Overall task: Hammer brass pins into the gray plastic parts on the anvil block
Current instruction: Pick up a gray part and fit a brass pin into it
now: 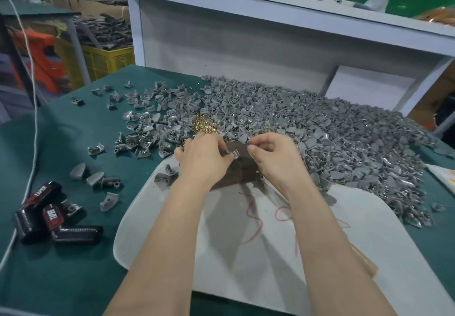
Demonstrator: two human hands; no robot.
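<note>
A part [235, 154] is pinched by the left grip [204, 159] over the block [240, 171]; the right grip [273, 158] is curled just beside it, its hold not discernible. Pins [205, 126] are heaped behind on the table [61, 130]

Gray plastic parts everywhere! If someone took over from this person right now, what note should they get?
Left hand pinches one gray part over the dark anvil block.
Right hand is curled close beside that part; whether it holds a pin is too small to tell.
Brass pins lie just behind the hands; a big heap of gray parts spreads to the right.
Done: cannot tell which parts are pinned. Left: seat a pin and hammer it; no hammer is in view.
</note>
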